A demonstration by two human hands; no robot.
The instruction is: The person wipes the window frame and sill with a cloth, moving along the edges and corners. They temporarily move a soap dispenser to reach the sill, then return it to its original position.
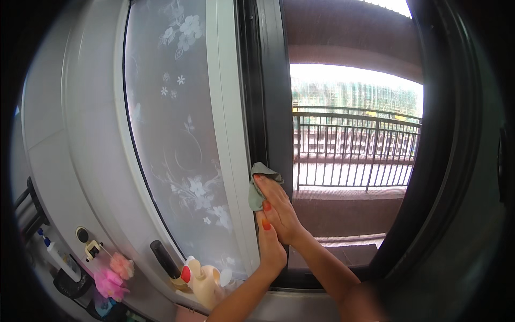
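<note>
With its fingers laid flat, my right hand (279,209) presses a grey-green cloth (257,197) against the dark window frame (275,120), beside the edge of a white sash frame (229,141). My left hand (271,249) is just below, its thumb raised next to the right hand; its other fingers are mostly hidden along the frame, so whether it grips anything does not show. To the left is a frosted glass pane (169,120) with a white flower pattern. Right of the dark frame, a see-through screen or pane looks onto a railing (354,149).
A cream pump bottle (205,285) and a black cylindrical item (165,257) stand on the sill near my left forearm. On the tiled wall at lower left hang pink and coral bath puffs (110,281), near a white pump bottle (62,257) on a black shelf (72,283).
</note>
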